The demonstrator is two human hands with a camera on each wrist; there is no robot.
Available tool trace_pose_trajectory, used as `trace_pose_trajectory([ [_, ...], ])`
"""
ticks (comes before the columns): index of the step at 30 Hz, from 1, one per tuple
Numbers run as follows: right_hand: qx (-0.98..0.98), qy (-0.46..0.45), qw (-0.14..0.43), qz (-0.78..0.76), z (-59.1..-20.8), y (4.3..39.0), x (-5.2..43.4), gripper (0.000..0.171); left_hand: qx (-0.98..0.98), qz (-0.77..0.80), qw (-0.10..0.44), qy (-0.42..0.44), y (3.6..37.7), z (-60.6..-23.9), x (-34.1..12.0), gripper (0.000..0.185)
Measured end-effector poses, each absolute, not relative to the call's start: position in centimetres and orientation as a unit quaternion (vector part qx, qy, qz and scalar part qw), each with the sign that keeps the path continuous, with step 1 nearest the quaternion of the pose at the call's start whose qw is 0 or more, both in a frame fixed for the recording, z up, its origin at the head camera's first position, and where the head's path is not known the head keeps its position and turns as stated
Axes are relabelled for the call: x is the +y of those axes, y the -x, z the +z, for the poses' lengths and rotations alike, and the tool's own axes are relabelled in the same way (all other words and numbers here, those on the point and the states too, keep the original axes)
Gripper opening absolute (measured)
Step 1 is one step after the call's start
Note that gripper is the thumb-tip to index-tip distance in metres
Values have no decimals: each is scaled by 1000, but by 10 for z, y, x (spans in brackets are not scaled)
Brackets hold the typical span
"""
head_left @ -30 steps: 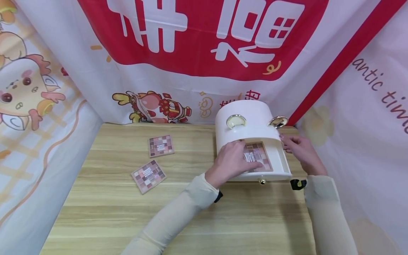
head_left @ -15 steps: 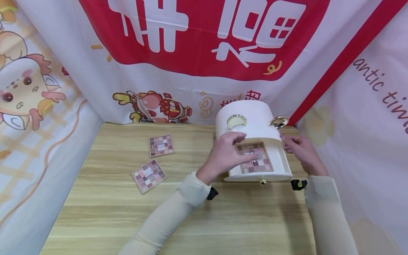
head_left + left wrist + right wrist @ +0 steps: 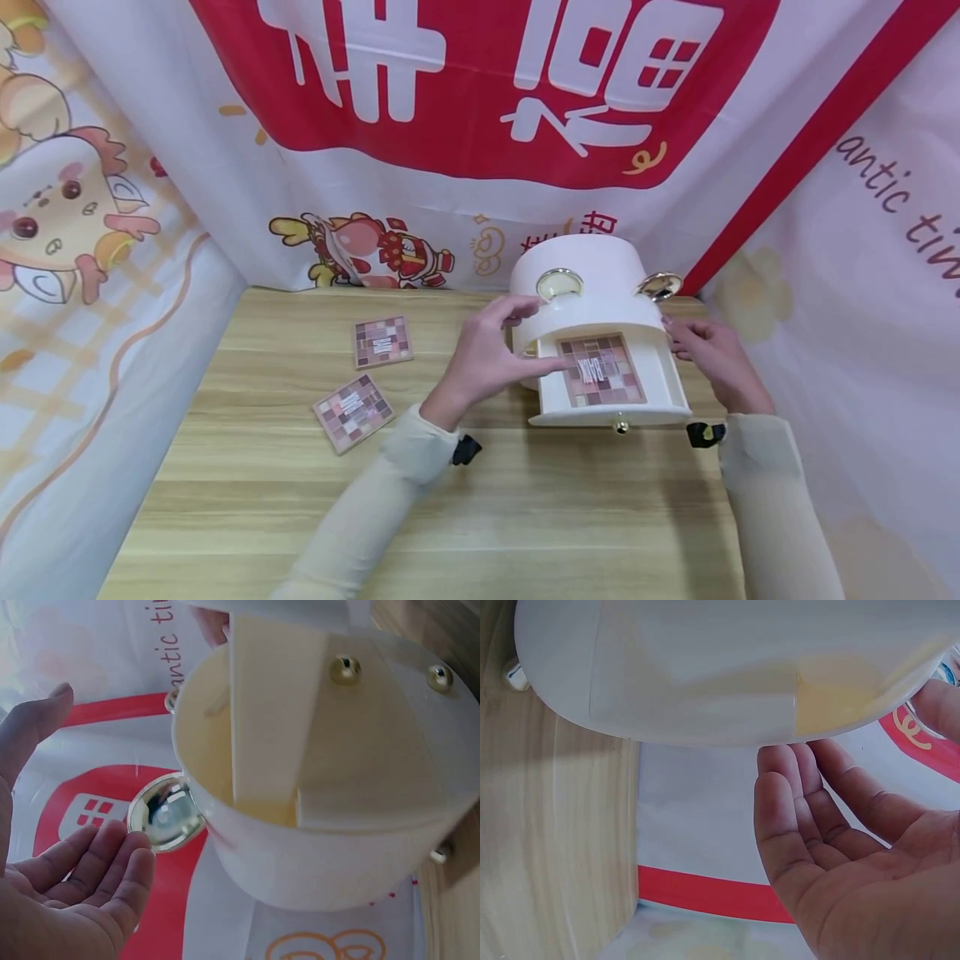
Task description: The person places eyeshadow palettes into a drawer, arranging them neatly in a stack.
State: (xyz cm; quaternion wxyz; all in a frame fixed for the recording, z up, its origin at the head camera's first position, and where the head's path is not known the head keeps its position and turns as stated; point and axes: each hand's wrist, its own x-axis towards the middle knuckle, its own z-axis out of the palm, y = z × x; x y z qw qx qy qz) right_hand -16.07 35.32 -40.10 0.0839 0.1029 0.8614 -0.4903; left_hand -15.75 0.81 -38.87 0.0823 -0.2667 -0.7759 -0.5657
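Head view: the left hand (image 3: 480, 358) hovers with relaxed, spread fingers at the left edge of the white drawer box (image 3: 592, 275), holding nothing. Its pulled-out drawer (image 3: 611, 408) carries an eyeshadow palette (image 3: 602, 370) between both hands. The right hand (image 3: 708, 354), fingers loose, rests against the box's right side. Left of the left hand, two palettes (image 3: 352, 410) lie on the bench (image 3: 525, 517).

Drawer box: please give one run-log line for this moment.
left hand: open, beside drawer | right hand: open, at white box | palette: in drawer
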Motion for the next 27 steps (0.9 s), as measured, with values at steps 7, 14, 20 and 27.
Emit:
trace_pose_trajectory([
  [7, 860, -104, 90, -491, -401, 161, 353, 81, -807, -525, 105, 250, 161, -401, -19, 93],
  [14, 860, -108, 99, -489, -400, 161, 354, 84, -836, -491, 107, 221, 162, -411, -41, 98],
  [20, 858, -104, 91, -495, -403, 161, 355, 80, -850, -473, 103, 206, 162, -422, -59, 98],
  [27, 858, -105, 89, -495, -405, 161, 357, 83, -871, -454, 84, 167, 158, -444, -86, 96],
])
